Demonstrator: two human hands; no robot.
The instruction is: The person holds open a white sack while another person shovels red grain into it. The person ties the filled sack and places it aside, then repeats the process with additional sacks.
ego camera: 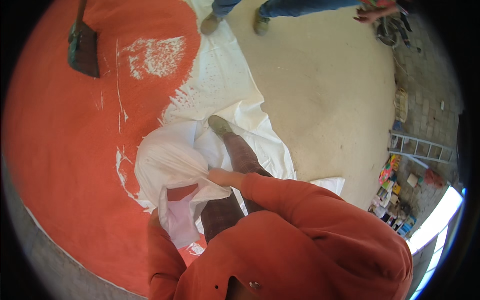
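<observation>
A large white woven sack [168,157] stands on the ground before me, full and rounded, its mouth spread towards my body. Red material shows inside the mouth. My right hand [221,177] is closed on the sack's rim at the right. At the left side of the mouth my left hand [154,217] grips the rim, its fingers mostly hidden by the cloth. Left of the sack, small red granules or grains [82,150] cover a wide white sheet [221,75], with bare streaks in the layer.
A dark shovel or scoop [84,50] with a wooden handle rests on the red layer. Another person [288,7] stands at the top by the sheet's edge. A ladder [422,147], a wheeled vehicle [388,32] and assorted goods [390,187] lie along the right.
</observation>
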